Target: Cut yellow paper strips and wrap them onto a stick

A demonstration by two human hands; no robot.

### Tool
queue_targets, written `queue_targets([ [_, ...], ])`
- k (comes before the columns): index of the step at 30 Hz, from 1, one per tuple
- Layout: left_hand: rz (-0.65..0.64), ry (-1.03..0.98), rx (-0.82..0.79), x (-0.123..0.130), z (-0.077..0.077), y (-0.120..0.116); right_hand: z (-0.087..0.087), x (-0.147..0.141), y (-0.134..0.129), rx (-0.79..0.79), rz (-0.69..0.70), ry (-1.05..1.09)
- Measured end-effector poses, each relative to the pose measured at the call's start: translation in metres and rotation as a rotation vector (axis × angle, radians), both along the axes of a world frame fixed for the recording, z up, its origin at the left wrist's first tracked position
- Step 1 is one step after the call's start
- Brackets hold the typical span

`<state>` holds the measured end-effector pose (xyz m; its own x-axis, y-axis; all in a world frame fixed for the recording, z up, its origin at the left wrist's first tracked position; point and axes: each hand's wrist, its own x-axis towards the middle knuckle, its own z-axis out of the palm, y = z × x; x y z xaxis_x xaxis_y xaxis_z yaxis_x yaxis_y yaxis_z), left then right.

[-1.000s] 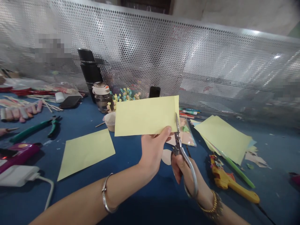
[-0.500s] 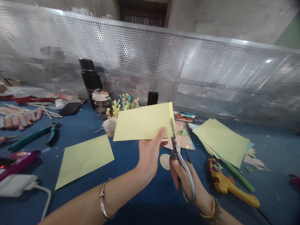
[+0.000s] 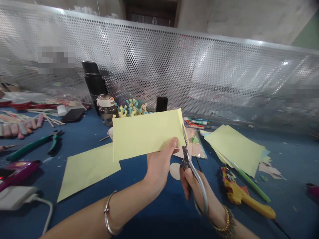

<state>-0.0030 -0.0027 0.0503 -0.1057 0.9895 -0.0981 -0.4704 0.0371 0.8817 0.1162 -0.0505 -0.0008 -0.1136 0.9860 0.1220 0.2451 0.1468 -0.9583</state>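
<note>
Yellow paper (image 3: 144, 134) shifted left, tilted; scissors (image 3: 199, 179) at its right edge.
Left hand (image 3: 159, 169) pinches sheet; right hand (image 3: 191, 189) clenched on handles.

We see hard glare streaking the perforated metal screen (image 3: 174, 73), its top edge bowed by wide-lens distortion. Flat indoor light falls from above, leaving a soft shadow on the blue tabletop (image 3: 294, 159) beneath the forearms (image 3: 124, 209). Pixelated patches (image 3: 56, 59) blur the screen.
</note>
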Motion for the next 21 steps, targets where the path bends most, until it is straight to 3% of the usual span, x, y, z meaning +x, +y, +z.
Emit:
queue_targets([
  [21, -0.036, 0.071, -0.017, 0.0, -0.007, 0.0, 0.012, 0.001, 0.001, -0.014, -0.006, -0.019],
])
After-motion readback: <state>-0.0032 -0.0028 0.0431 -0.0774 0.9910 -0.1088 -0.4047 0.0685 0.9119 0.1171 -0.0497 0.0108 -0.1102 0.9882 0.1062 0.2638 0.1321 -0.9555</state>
